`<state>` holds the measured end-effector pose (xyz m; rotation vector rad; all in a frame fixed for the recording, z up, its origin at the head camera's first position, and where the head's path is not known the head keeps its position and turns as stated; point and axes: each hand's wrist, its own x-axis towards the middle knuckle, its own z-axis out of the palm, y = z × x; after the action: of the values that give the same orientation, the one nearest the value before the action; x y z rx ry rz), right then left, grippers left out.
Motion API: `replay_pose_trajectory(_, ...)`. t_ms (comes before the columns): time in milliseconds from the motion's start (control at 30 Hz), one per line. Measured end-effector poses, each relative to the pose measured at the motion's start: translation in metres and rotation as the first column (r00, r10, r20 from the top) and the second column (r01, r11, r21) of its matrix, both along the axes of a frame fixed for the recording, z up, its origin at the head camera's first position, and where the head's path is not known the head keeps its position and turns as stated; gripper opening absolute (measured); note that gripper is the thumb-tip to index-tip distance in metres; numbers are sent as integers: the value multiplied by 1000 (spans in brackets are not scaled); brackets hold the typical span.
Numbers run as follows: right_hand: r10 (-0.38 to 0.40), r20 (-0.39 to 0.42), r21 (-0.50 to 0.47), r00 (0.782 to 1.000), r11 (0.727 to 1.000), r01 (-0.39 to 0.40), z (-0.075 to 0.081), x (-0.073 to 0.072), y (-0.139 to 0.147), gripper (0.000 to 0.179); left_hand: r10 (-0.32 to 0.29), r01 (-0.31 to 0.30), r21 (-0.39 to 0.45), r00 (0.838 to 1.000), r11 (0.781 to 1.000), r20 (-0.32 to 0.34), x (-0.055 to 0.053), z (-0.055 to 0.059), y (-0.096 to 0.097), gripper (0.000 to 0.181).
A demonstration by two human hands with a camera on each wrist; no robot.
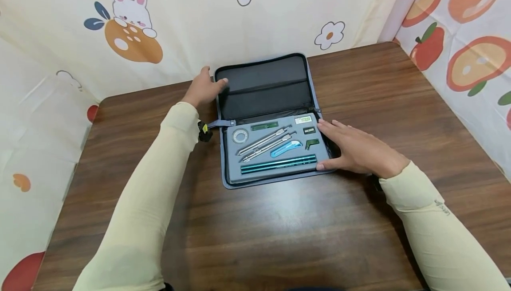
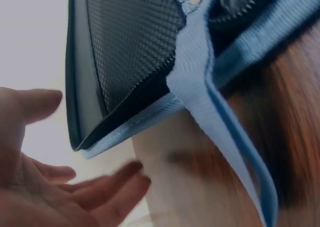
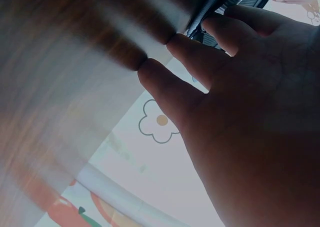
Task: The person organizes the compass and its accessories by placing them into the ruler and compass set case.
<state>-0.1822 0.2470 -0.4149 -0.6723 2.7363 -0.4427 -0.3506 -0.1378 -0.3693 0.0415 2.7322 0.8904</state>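
A zippered case [image 1: 263, 71] lies unfolded on the table, its black-lined lid toward the wall. Its grey tray [image 1: 234, 167] holds two silver compasses [image 1: 259, 150], a blue utility knife [image 1: 285, 148], dark green striped pencils [image 1: 278, 164], a white ring [image 1: 240, 136], an eraser [image 1: 303, 119], a sharpener [image 1: 309, 130] and small green pieces. My left hand [image 1: 204, 88] is at the lid's far left corner, fingers spread; the left wrist view shows it apart from the lid. My right hand [image 1: 357, 149] touches the case's right edge with straight fingers, thumb at the near corner.
A fabric strap [image 2: 225, 122] sticks out from the case's left side, near my left wrist. Patterned cloth [image 1: 279, 20] hangs along the brown wooden table's [image 1: 279, 233] back edge and both sides.
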Motion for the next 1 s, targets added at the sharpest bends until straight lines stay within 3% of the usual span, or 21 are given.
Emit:
replay_pose_trajectory(167, 2, -11, -3, 1000, 1000, -2, -2, 0, 0, 110, 23, -27, 104, 999, 994, 35, -1, -1, -3, 89)
replay_pose_trajectory(433, -5, -13, 2, 1000, 1000, 5, -1, 1, 1, 109, -4, 1, 110, 1000, 994, 21, -3, -4, -2, 85)
replay_pose_trajectory(700, -2, -8, -5, 1000, 1000, 2, -1, 2, 0, 109, -6, 13, 162, 999, 987, -44, -1, -6, -7, 81)
replay_pose_trajectory(900, -4, -9, -1, 1000, 1000, 4, -1, 2, -1, 109, 37, -16, 257, 996, 966, -77, 0, 2, -8, 77)
replay_pose_trajectory(1000, -7, -5, 5, 1000, 1000, 7, 0, 2, -1, 109, 66, -28, 325, 992, 945, -107, 4, 9, -8, 69)
